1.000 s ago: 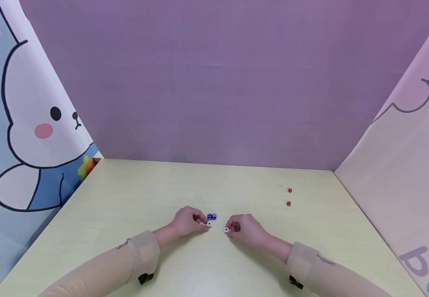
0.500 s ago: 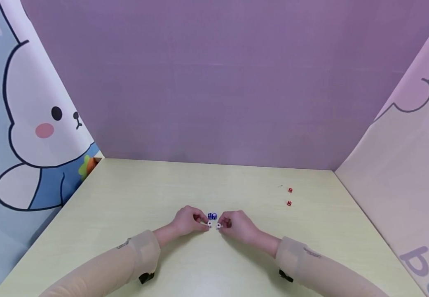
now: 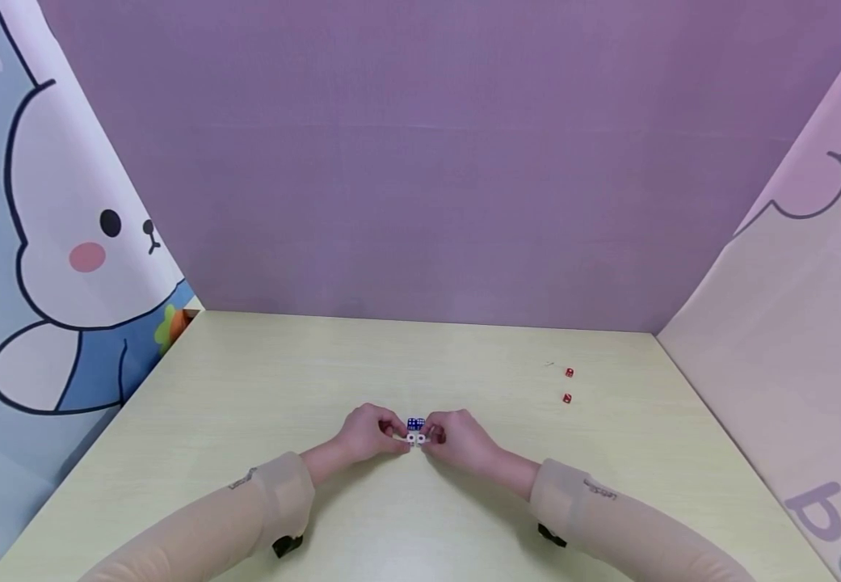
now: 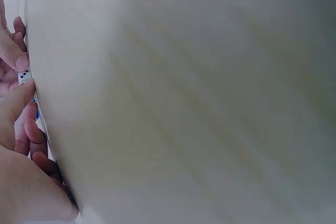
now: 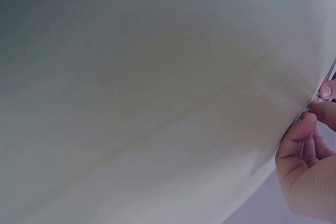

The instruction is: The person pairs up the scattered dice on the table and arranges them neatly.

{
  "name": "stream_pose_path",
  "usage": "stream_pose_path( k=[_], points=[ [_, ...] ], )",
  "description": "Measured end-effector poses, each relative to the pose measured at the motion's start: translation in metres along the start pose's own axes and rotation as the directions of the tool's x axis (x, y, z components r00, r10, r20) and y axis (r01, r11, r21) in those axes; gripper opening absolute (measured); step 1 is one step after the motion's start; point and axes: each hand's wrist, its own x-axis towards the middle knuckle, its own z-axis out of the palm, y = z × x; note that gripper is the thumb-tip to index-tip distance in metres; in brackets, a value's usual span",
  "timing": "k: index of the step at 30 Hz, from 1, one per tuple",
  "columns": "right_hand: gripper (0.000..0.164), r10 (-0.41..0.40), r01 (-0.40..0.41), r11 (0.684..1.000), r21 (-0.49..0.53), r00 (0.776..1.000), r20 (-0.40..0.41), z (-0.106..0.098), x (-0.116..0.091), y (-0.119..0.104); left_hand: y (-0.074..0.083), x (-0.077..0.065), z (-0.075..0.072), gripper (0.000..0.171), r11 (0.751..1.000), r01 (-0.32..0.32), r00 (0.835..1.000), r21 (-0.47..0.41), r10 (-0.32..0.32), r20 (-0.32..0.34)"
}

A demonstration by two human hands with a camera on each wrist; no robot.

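Observation:
Two white dice sit side by side on the table just in front of a pair of blue dice (image 3: 416, 423), in the middle of the head view. My left hand (image 3: 371, 432) pinches the left white die (image 3: 410, 439) between thumb and fingertips. From the other side my right hand (image 3: 460, 439) pinches the right white die (image 3: 422, 439). In the left wrist view a white die (image 4: 24, 76) with black pips shows between the fingertips of both hands, and a sliver of blue appears behind the fingers. The right wrist view mostly hides the dice behind my fingers.
Two red dice (image 3: 569, 385) lie apart at the back right of the pale table (image 3: 282, 356). A purple panel (image 3: 420, 162) rises at the table's far edge, with printed panels on the left and right.
My right hand has moved left with its white die, bringing it up beside the left white die. My left hand has stayed in place; the blue and red dice have not moved.

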Motion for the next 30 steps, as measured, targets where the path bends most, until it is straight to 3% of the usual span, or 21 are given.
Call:
stream_pose_path(
  k=[14, 21, 30],
  points=[
    [0.014, 0.003, -0.003, 1.0, 0.016, 1.0, 0.004, -0.001, 0.0, -0.001, -0.001, 0.001, 0.001, 0.017, 1.0, 0.014, 1.0, 0.015, -0.014, -0.008],
    [0.018, 0.071, -0.071, 0.996, 0.06, 0.997, 0.005, -0.015, -0.009, 0.002, 0.0, 0.001, 0.001, 0.018, 1.0, 0.01, 1.0, 0.023, -0.01, -0.009],
    [0.017, 0.09, -0.089, 0.996, 0.017, 0.993, -0.073, -0.037, -0.031, 0.024, 0.0, 0.001, 0.002, 0.017, 1.0, 0.028, 1.0, 0.004, -0.028, 0.007]
  ],
)
